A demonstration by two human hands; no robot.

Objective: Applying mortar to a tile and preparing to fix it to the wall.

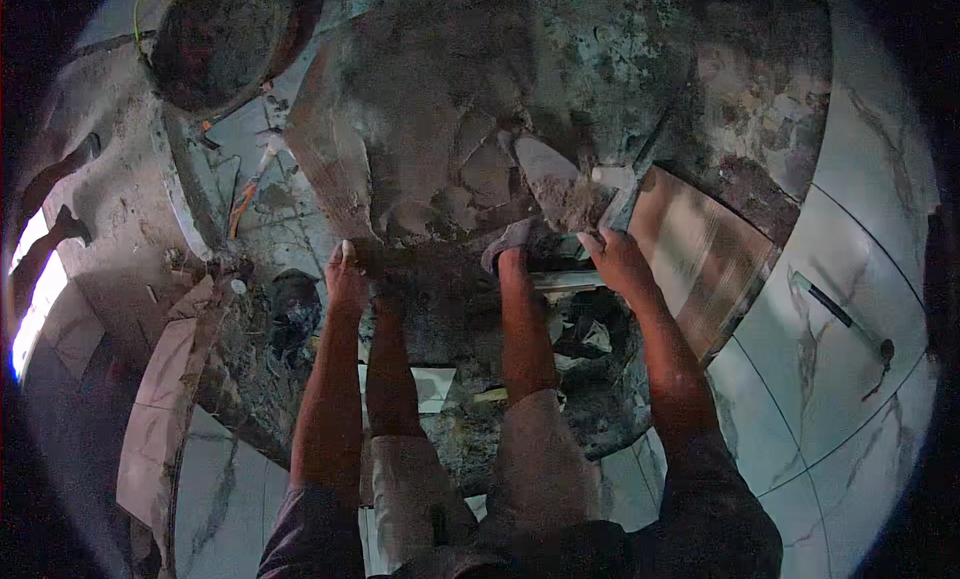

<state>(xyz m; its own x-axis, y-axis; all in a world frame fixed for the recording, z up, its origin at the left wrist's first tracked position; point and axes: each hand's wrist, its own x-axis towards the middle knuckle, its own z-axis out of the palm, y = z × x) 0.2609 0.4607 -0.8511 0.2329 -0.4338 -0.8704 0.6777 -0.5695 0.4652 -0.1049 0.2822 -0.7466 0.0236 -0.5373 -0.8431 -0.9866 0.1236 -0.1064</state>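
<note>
My left hand (346,279) is closed at the near left edge of a wide, dark slab (430,89) smeared with wet grey mortar. Its fingers press together; whatever lies between them is hidden. My right hand (622,267) meets the lower end of a grey strip (622,207), its thumb pointing toward the mortar. Its other fingers curl out of sight, and their hold is too dim to make out. Just beyond that hand, a pointed, trowel-like blade (545,167) lies on the slab, heaped with mortar. Beside it is a short pale cylinder (612,176).
A round, dark basin (222,44) stands at the far left. Brown striped tile (705,234) lies at right, near a long-handled tool (840,314) on pale marbled floor tiles (790,389). My feet stand among rubble, and a white tile piece (425,389) lies between my legs.
</note>
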